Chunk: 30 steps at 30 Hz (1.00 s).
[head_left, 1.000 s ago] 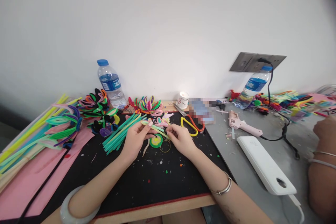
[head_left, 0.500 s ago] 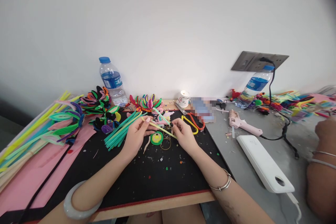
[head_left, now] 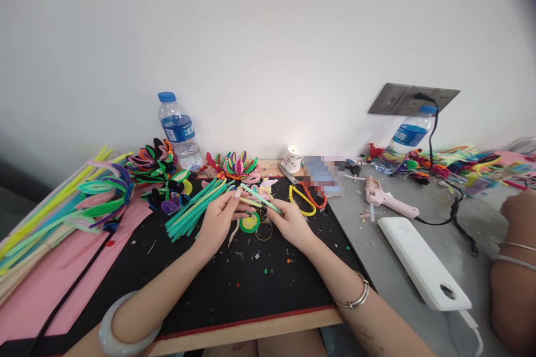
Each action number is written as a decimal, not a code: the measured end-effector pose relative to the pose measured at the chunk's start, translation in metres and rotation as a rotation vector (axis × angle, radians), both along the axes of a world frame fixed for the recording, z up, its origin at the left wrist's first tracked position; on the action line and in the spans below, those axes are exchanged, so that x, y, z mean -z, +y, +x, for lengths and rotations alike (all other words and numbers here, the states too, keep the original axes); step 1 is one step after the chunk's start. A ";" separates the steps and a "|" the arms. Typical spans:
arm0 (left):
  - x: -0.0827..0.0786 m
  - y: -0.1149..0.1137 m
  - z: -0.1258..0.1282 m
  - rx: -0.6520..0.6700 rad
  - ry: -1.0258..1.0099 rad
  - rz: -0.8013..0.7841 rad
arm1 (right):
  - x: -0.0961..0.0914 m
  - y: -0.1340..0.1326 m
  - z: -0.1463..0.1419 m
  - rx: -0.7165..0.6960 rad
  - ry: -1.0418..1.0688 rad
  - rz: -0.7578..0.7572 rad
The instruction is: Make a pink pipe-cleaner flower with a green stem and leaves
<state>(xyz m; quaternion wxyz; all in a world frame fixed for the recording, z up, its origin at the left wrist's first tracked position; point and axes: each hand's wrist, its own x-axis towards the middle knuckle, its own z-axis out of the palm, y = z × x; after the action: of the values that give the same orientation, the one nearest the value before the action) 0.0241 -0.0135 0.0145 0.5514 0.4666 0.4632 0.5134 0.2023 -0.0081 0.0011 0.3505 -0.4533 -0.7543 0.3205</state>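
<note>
My left hand (head_left: 218, 220) and my right hand (head_left: 291, 224) meet over a black mat (head_left: 251, 279), both pinching the same thin bunch of pale green and yellow pipe cleaners (head_left: 256, 196). The bunch slants from my left fingertips down to my right fingers. Just below it on the mat lies a small green and yellow coiled disc (head_left: 250, 223) beside a thin wire ring (head_left: 264, 231). A loose pile of teal pipe cleaners (head_left: 192, 209) lies left of my left hand.
Pipe-cleaner flowers (head_left: 234, 166) and a water bottle (head_left: 179, 131) stand at the back. Scissors (head_left: 305, 198), a pink glue gun (head_left: 387, 198), a white power bank (head_left: 422, 262) and a second bottle (head_left: 404, 139) lie to the right. Another person's arm (head_left: 513, 268) rests at the far right. Long pipe cleaners (head_left: 50, 217) fill the left.
My hands have kept working the bunch: its tips, lifted half a second ago, now lie lower and closer to the mat, and my right fingers have shifted along it.
</note>
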 end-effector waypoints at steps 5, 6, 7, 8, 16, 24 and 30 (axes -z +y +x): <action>0.001 0.005 -0.004 -0.091 0.068 -0.002 | -0.003 -0.001 0.000 0.003 0.022 0.043; 0.002 0.006 -0.005 -0.092 0.079 -0.009 | -0.004 -0.001 0.000 0.003 0.021 0.048; 0.003 0.007 -0.005 -0.092 0.088 -0.016 | -0.004 -0.001 0.000 0.003 0.016 0.051; 0.003 0.008 -0.006 -0.091 0.098 -0.022 | -0.004 -0.002 0.001 0.003 0.011 0.053; 0.008 0.011 -0.008 -0.080 0.099 -0.052 | -0.002 0.000 0.001 0.031 0.014 0.049; 0.006 0.011 -0.012 0.045 -0.072 -0.004 | 0.002 0.009 0.005 -0.045 0.154 -0.110; 0.004 0.015 -0.018 0.021 0.258 0.103 | -0.002 0.010 0.011 0.051 0.130 -0.035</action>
<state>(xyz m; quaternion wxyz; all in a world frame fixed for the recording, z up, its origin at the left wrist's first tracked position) 0.0058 0.0014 0.0106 0.4679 0.5612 0.4983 0.4667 0.2128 0.0016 0.0026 0.3988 -0.4566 -0.7123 0.3537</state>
